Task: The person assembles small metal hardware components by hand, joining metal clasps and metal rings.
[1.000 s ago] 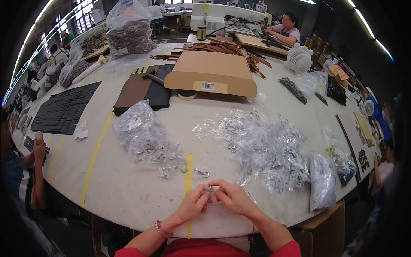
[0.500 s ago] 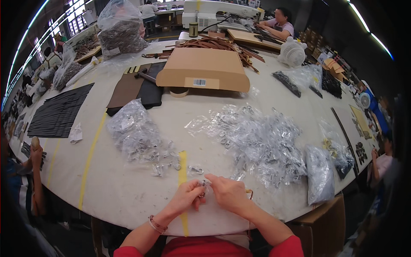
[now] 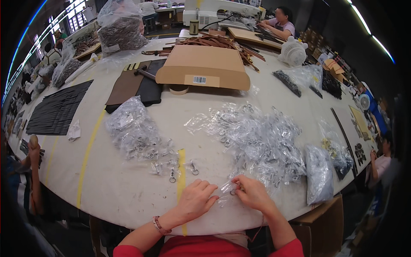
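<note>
My right hand (image 3: pixel 253 193) is closed on a small clear plastic bag (image 3: pixel 225 188), and a metal ring shows at its fingertips. My left hand (image 3: pixel 197 200) is beside the bag's other end, with thumb and fingers apart and nothing visible between them. Just beyond it, a few metal key-ring clasps lie on the table, among them one clasp (image 3: pixel 195 167) right of the yellow tape. A big heap of bagged metal clasps (image 3: pixel 267 143) spreads past my right hand. Farther left, a large clear bag (image 3: pixel 128 122) has more small bagged clasps (image 3: pixel 143 145) spilling from it.
A cardboard box (image 3: pixel 203 64) stands mid-table, with brown straps (image 3: pixel 209 41) behind. Left are a hammer (image 3: pixel 145 73) on dark leather sheets and black strips (image 3: pixel 58 107). A filled plastic bag (image 3: pixel 319 173) lies near the right edge. Other people sit around the table.
My hands have moved apart. The right one has shifted right with the small bag, and the left fingers have come off the metal piece. A clasp now lies nearer beside the yellow tape.
</note>
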The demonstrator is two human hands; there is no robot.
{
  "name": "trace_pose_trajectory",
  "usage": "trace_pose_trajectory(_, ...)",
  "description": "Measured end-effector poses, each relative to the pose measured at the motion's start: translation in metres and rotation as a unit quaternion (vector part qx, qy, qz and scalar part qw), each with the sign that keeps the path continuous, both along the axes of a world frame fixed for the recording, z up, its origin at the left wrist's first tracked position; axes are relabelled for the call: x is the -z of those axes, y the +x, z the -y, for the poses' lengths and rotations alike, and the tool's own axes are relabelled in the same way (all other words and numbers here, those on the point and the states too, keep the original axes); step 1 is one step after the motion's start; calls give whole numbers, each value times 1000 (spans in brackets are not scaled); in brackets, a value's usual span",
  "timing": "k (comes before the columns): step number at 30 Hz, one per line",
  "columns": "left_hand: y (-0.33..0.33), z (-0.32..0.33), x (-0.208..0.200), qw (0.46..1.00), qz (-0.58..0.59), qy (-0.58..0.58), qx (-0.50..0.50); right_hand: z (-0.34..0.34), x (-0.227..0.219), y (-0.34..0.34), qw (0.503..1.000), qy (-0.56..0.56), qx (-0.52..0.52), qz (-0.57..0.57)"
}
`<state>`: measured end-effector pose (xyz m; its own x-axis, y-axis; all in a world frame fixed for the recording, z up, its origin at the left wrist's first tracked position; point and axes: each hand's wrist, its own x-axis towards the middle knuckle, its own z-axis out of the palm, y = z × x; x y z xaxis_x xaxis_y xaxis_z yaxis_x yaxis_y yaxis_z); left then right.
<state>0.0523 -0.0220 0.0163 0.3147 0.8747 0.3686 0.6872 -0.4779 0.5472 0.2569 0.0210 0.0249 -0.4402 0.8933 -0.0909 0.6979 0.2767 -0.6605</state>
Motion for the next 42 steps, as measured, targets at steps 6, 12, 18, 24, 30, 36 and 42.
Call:
trace_pose_trajectory(6,26,0,26,988,-111,81,68,9,-24,12,993,28,36,105)
trace_pose_trajectory(12,25,4,25,990,-106,67,62,11,2,14,998,-16,41,44)
trace_pose_trajectory(18,17,-1,10,997,-35,60,17,8,6,0,997,-31,6,-74)
trace_pose_trajectory(24,4,0,15,995,88,-52,17,-1,-23,-30,974,-42,-6,-221)
trace_pose_trajectory(30,-5,6,1,817,385,-429,21,-12,-19,-43,966,-30,-61,-250)
trace_pose_trajectory(36,-13,11,8,717,502,-483,34,-18,-37,-55,984,-68,-34,-163)
trace_pose_trajectory(42,-15,14,0,668,543,-508,37,-20,-7,-54,950,-187,-77,-237)
